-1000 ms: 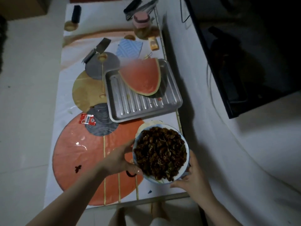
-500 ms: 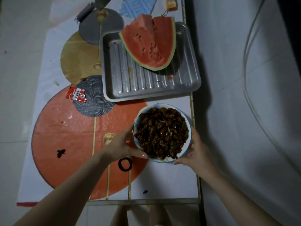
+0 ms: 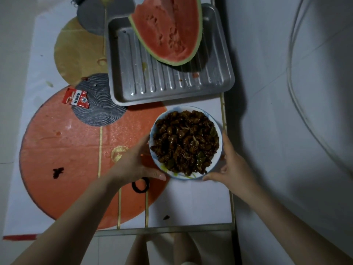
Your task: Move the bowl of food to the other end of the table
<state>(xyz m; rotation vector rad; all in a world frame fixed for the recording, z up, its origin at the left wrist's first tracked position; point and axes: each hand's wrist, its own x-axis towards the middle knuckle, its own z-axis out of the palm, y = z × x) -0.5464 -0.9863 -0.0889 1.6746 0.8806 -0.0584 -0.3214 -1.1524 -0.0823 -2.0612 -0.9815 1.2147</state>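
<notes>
A white bowl [image 3: 216,153] heaped with dark brown food sits near the right edge of the table [image 3: 191,203], just below a metal tray. My left hand [image 3: 133,163] cups the bowl's left side, thumb under its near rim. My right hand [image 3: 232,165] cups the right side, fingers along the rim. I cannot tell whether the bowl rests on the table or is lifted slightly.
A ridged metal tray [image 3: 162,87] holding a large watermelon piece [image 3: 170,29] lies right behind the bowl. A red sachet [image 3: 76,98] and a black ring [image 3: 140,185] lie on the patterned cloth. The table's near edge [image 3: 164,229] is close; a wall runs along the right.
The view has tilted down and closer to the table, so the far end is out of sight. Both hands stay on the bowl, which has edged away from the near edge toward the tray.
</notes>
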